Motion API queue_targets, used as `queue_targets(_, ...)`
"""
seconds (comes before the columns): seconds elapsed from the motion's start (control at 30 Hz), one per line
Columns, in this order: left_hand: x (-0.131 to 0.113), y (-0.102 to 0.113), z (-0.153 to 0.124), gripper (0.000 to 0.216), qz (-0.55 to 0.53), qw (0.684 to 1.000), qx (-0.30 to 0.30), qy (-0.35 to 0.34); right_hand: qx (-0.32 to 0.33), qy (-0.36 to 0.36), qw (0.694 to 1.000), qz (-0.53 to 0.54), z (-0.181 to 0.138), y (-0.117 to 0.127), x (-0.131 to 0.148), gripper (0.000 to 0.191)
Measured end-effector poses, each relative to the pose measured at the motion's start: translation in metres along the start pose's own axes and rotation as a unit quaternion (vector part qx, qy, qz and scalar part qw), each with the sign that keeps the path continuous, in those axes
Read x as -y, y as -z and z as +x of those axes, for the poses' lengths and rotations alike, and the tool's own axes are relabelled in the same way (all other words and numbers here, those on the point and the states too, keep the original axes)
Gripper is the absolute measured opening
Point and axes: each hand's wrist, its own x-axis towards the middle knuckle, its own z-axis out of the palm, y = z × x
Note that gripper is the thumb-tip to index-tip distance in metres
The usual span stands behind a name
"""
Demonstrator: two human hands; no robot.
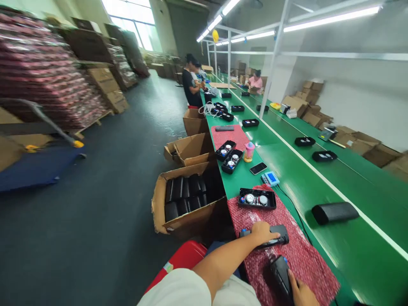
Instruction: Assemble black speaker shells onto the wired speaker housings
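My left hand [263, 233] rests on top of a flat black speaker part [276, 234] lying on a red bubble-wrap mat [296, 255], fingers curled over it. My right hand [301, 293], low at the frame's bottom, grips a black power tool [281, 274] above the same mat. Beyond them an open black speaker shell [256, 198] with two round drivers lies on the mat's far end.
A green conveyor table [334, 178] runs away with several black speaker shells, a phone [258, 168], a blue meter [272, 177] and a pink bottle [249, 151]. Cardboard boxes [186, 199] of black shells stand left. Other people [191, 83] work farther along. A red stool [183, 259] sits below.
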Motion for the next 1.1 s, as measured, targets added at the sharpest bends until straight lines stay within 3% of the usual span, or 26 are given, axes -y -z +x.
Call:
queue_targets(0.1, -0.001, -0.002, 0.002, 0.072, 0.008, 1.0, 0.011, -0.012, 0.012, -0.092, 0.996, 0.009, -0.006, 0.009, 0.01, 0.063)
queue_targets(0.23, -0.003, -0.006, 0.009, 0.074, 0.004, 0.999, 0.025, -0.021, 0.01, -0.134, 0.99, 0.051, -0.009, 0.023, 0.023, 0.068)
queue_targets(0.33, 0.002, -0.004, 0.014, 0.066, -0.014, 0.998, 0.04, -0.045, 0.021, -0.145, 0.983, 0.107, -0.007, 0.026, 0.019, 0.063)
queue_targets(0.47, 0.023, 0.005, 0.019, 0.034, -0.068, 0.984, 0.11, -0.124, 0.04, -0.126, 0.964, 0.231, -0.004, 0.026, -0.003, 0.046)
queue_targets(0.6, 0.049, 0.014, 0.019, 0.036, -0.142, 0.96, 0.175, -0.164, 0.051, -0.114, 0.923, 0.364, -0.009, 0.029, -0.023, 0.029)
queue_targets(0.77, 0.067, 0.013, 0.013, 0.041, -0.232, 0.937, 0.224, -0.132, 0.071, -0.109, 0.897, 0.423, -0.013, 0.027, -0.024, 0.032)
queue_targets(0.93, 0.069, 0.007, 0.013, 0.029, -0.268, 0.934, 0.221, -0.081, 0.067, -0.117, 0.912, 0.387, -0.007, 0.022, -0.016, 0.012)
queue_targets(1.1, 0.066, 0.007, 0.014, 0.023, -0.273, 0.939, 0.208, -0.027, 0.056, -0.153, 0.936, 0.313, -0.002, 0.022, -0.01, 0.005)
